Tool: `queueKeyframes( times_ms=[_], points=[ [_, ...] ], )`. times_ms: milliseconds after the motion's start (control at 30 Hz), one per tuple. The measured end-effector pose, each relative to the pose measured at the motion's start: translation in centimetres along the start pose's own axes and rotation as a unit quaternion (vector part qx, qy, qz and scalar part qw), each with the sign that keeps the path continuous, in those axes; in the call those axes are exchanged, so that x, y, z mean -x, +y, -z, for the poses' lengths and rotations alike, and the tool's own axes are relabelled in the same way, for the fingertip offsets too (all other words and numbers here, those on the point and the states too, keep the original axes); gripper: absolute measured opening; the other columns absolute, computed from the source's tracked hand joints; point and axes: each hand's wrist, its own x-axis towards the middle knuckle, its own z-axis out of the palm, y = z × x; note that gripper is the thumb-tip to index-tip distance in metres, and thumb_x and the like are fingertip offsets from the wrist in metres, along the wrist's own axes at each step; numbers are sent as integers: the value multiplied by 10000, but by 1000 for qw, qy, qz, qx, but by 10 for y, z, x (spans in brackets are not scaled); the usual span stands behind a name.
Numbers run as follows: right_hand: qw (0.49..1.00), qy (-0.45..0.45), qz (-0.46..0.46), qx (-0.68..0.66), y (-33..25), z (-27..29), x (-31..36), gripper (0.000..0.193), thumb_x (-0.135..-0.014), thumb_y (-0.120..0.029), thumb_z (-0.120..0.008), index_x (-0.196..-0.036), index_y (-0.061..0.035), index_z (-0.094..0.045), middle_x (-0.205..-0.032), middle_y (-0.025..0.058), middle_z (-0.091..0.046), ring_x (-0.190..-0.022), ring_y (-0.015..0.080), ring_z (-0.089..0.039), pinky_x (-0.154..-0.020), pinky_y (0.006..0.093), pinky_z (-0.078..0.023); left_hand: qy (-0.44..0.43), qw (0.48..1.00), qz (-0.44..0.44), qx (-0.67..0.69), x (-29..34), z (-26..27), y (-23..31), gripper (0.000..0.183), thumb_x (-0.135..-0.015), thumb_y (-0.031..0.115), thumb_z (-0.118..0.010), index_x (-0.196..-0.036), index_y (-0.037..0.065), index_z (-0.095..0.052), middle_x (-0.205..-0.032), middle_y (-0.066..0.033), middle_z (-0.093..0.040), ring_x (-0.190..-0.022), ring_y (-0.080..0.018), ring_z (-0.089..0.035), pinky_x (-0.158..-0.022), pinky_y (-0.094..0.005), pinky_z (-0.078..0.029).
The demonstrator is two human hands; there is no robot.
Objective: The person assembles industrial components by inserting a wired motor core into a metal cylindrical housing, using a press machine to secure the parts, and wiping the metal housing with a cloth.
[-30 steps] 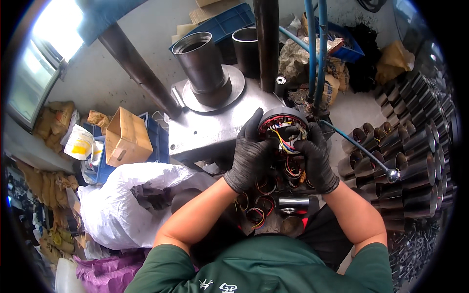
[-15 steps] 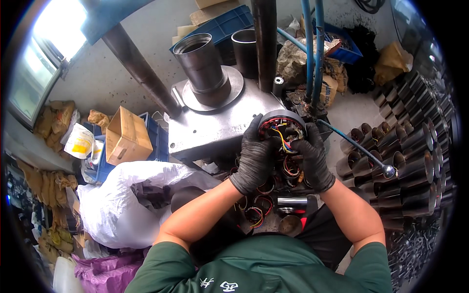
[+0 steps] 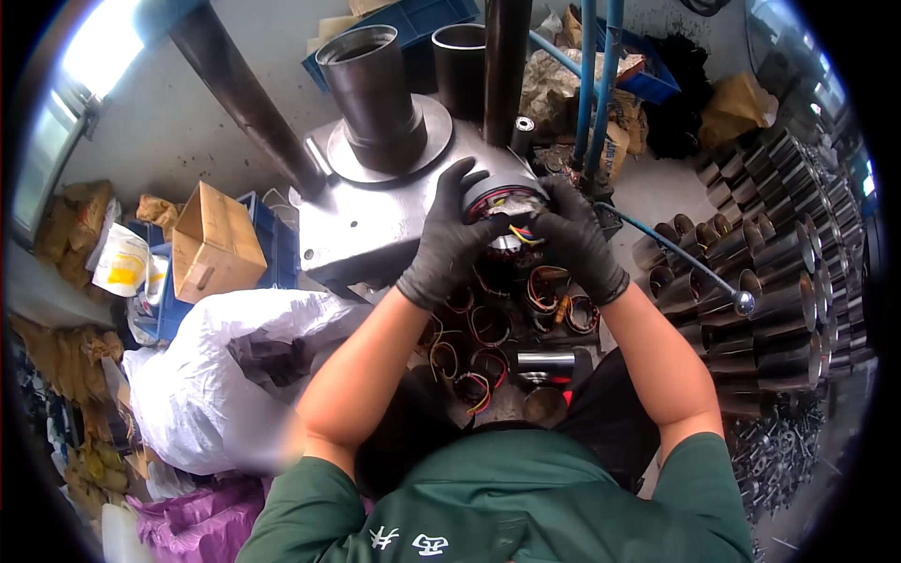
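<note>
Both my hands wear dark gloves and hold a round motor stator (image 3: 507,189) with a grey outer ring, near the front right edge of the press table. My left hand (image 3: 449,235) grips its left side, thumb pointing inward. On the right side, my right hand (image 3: 575,242) has its fingers curled round the rim. A short bundle of yellow, blue and red wires (image 3: 526,235) sticks out between the thumbs. Below lie several more wound stators (image 3: 488,325) with coloured leads, beside a shiny metal cylinder (image 3: 546,366).
A steel cylinder (image 3: 368,94) stands on a round flange on the press table (image 3: 324,230). A ball-ended lever (image 3: 694,261) reaches out at right, before stacked metal sleeves (image 3: 784,298). A cardboard box (image 3: 221,246) and white sack (image 3: 188,389) are at left.
The stator has tilted, so its wound face shows less and its rim more. My hands have shifted up and left in the picture, while the whole view has shifted a little.
</note>
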Motion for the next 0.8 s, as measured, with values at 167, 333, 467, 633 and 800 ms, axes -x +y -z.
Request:
queueKeyframes(
  times_ms=[167, 333, 467, 633, 800],
  points=[
    [976, -67, -196, -71, -23, 0, -4, 810, -824, -318, -856, -1481, -12, -495, -1390, 182, -599, -1149, 274, -652, -899, 379, -588, 70, 988, 60, -124, -5, 18, 5, 570, -717, -104, -657, -1282, -43, -628, -1125, -148, -729, -1027, -225, -705, -933, -336, -581],
    [855, -315, -378, 164, 56, 41, 1, 257, -926, -234, -718, -1094, -42, -742, -959, 93, -766, -899, 239, -744, -796, 375, -616, 145, 972, 34, -183, -23, 60, -5, 511, -723, -61, -639, -1234, -35, -654, -1069, -182, -746, -963, -237, -719, -905, -324, -566],
    [635, -556, -152, 515, 195, 37, 50, 260, -908, -254, -642, -980, -36, -764, -866, 106, -768, -737, 254, -736, -715, 449, -601, 171, 959, 33, -224, -31, 78, -15, 483, -731, -45, -656, -1212, -2, -665, -1044, -197, -752, -980, -267, -730, -923, -332, -560],
    [808, -181, -347, 441, 389, 76, 140, 315, -900, -271, -644, -1120, -68, -743, -1092, 228, -741, -963, 395, -712, -850, 454, -559, 159, 963, -5, -217, -42, 89, -45, 497, -727, -64, -619, -1215, 21, -653, -1054, -210, -733, -980, -281, -720, -926, -339, -553],
    [738, -181, -430, 488, 457, 51, 178, 397, -938, -369, -623, -1214, -101, -721, -1188, 204, -729, -1092, 381, -704, -892, 459, -562, 147, 970, 37, -188, -39, 88, -33, 549, -684, -99, -619, -1222, 6, -645, -1049, -142, -724, -983, -219, -694, -924, -315, -545]
  ],
)
